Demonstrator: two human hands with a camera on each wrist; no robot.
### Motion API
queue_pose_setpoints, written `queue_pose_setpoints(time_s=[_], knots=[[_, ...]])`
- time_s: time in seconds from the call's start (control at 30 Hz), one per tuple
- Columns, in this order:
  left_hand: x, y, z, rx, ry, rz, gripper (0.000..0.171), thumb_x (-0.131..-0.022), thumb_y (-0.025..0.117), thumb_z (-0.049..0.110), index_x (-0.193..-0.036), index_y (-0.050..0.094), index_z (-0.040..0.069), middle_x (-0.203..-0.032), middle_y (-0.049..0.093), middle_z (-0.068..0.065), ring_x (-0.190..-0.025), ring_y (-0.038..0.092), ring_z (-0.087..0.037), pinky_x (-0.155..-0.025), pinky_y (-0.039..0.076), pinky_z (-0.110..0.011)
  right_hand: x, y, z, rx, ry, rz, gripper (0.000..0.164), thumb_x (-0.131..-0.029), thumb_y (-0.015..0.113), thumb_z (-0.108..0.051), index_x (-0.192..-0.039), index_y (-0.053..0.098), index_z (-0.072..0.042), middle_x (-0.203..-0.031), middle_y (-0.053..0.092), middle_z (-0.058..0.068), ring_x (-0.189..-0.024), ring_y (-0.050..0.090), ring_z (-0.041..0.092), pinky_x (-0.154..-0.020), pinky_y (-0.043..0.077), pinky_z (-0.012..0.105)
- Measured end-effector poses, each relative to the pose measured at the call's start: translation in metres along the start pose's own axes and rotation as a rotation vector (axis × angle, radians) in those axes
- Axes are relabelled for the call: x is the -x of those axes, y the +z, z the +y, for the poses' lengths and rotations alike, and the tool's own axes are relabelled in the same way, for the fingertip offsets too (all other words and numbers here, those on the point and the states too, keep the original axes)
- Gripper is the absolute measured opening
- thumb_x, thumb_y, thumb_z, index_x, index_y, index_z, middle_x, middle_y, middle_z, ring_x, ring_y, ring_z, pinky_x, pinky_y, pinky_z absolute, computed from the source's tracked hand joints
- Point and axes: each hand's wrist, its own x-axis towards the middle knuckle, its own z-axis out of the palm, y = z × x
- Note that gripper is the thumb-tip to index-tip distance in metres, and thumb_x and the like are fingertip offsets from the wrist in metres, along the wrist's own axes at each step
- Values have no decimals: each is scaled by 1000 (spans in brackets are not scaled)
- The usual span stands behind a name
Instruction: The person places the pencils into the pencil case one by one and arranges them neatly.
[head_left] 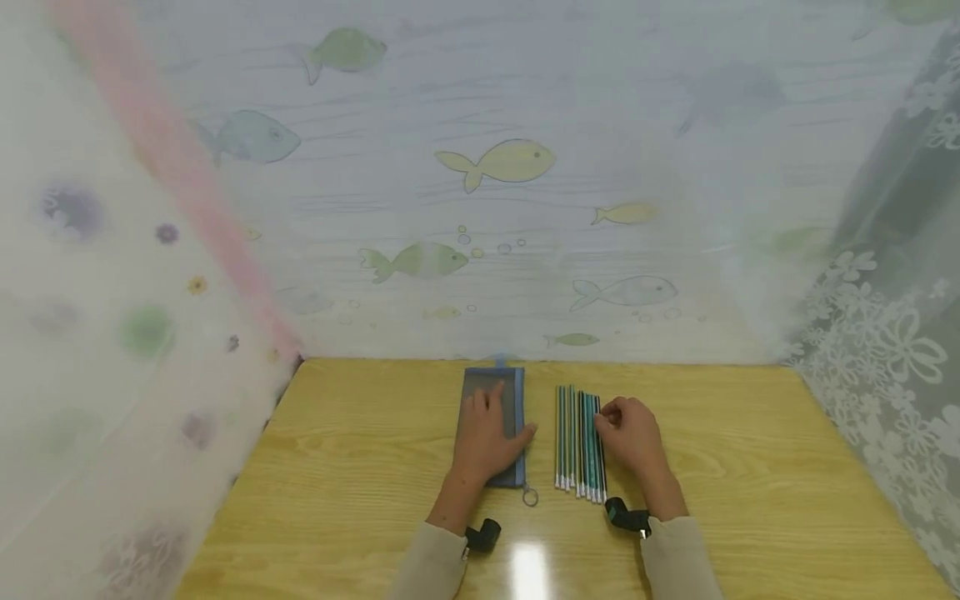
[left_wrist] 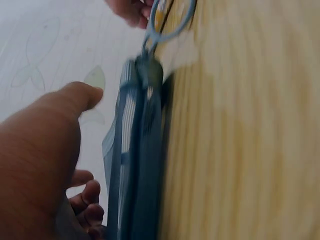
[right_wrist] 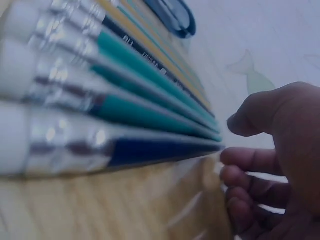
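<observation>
1. Head view: Pencils (head_left: 580, 442) lie side by side in a row on the wood-grained table (head_left: 337, 500), to the right of a dark mesh pouch (head_left: 510, 402) with a blue edge. The left hand (head_left: 486, 437) rests spread on the pouch, palm down, its thumb out over the blue edge. The right hand (head_left: 630, 429) is at the right side of the row, its fingers bent and its thumb by the outermost pencil. A ring (head_left: 531, 505) hangs from the pouch's near right corner. Behind the table is a pale backdrop (head_left: 375, 167) with printed fish; pale sleeves (head_left: 678, 554) cover both forearms.

2. Left wrist view: the pouch lies edge-on along the table, ring at the top of the view. The left hand is beside it, thumb stretched out, the other fingers slightly bent above the pouch. The right hand's fingers show, blurred, at the top.

3. Right wrist view: the pencils fan across from the left, white erasers (right_wrist: 15, 65) and silver ferrules (right_wrist: 65, 142) closest. Their barrels are teal, dark blue, black and yellow. The right hand's thumb and bent fingers stand apart at the far ends; I cannot tell whether they grip a pencil. Part of the pouch shows beyond the row.
</observation>
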Motion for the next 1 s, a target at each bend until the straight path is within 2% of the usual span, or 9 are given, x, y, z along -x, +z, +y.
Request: queue_pose_setpoints(time_s=[0.13, 0.27, 0.4, 0.5, 0.63, 0.77, 1.0], knots=[[1, 2, 3, -25, 0, 8, 92, -93, 77, 52, -160, 40, 1, -115, 46, -14, -98, 41, -25, -83, 45, -42, 1, -2, -3, 22, 49, -54, 21, -99, 69, -20, -97, 69, 1, -91, 66, 12, -79, 58, 26, -72, 50, 43], [2, 1, 4, 10, -32, -13, 90, -92, 81, 45, -160, 40, 2, -118, 49, -14, -94, 48, -22, -77, 50, -39, 3, -4, -8, 33, 82, -115, 18, -96, 69, -19, -89, 66, -2, -83, 64, 8, -72, 56, 22, -65, 47, 38], [2, 2, 6, 46, -55, -44, 91, -93, 80, 47, -161, 38, 4, -130, 53, -17, -105, 58, -27, -83, 57, -43, 4, -5, -11, 34, 97, -136, 18, -94, 69, -17, -84, 64, -3, -80, 63, 8, -69, 54, 22, -63, 45, 37], [3, 4, 7, 32, -47, -52, 92, -92, 80, 49, -161, 39, 4, -134, 53, -19, -116, 56, -31, -90, 57, -47, 4, -7, -14, 42, 99, -140, 21, -94, 70, -18, -81, 63, -4, -77, 61, 7, -67, 54, 22, -61, 44, 35], [4, 5, 7, 1, -37, -54, 93, -90, 82, 50, -159, 41, 3, -133, 53, -18, -116, 56, -31, -87, 57, -46, 6, -8, -14, 59, 118, -152, 24, -94, 72, -19, -78, 62, -5, -74, 60, 5, -65, 53, 21, -60, 42, 34], [6, 6, 7, -30, -34, -47, 89, -90, 82, 48, -157, 44, 3, -130, 54, -17, -112, 57, -29, -82, 57, -43, 6, -7, -12, 64, 135, -151, 25, -93, 72, -20, -76, 63, -5, -73, 60, 5, -64, 53, 21, -59, 42, 34], [7, 9, 5, -33, -22, 30, 74, -91, 82, 32, -149, 52, -1, -124, 58, -19, -108, 60, -31, -78, 58, -43, 4, -5, -12, 49, 144, -151, 23, -93, 70, -20, -76, 63, -5, -73, 61, 5, -64, 53, 21, -58, 42, 34]])
